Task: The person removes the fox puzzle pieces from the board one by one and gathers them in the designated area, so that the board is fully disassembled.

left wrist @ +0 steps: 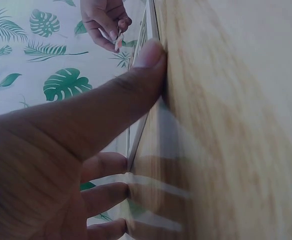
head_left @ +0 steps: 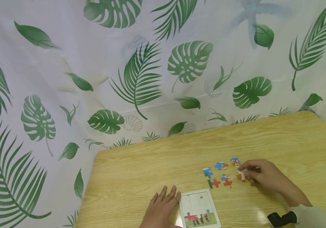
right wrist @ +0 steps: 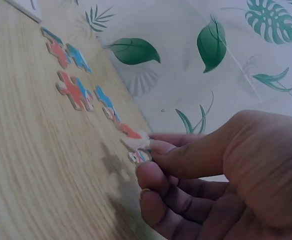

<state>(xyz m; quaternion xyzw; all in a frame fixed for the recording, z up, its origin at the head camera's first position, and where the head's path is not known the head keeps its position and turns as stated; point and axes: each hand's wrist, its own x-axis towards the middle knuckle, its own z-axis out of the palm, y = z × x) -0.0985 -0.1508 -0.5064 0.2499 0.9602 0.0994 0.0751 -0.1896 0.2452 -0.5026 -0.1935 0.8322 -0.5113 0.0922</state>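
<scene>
My right hand pinches a jigsaw piece between thumb and fingers, at the right end of the loose pieces. In the right wrist view this piece is pale and orange-red, just off the wood and partly hidden by the fingertips. My left hand lies with fingers spread on the table, against the left side of a white-framed puzzle board. In the left wrist view the thumb touches the board's edge. Fitted pieces fill the board's lower part; its upper part is bare.
Several loose pieces lie in two rough rows beyond the board, among them a blue one and a red one. The wooden table meets a leaf-print cloth at its back. A black strap is at the right wrist.
</scene>
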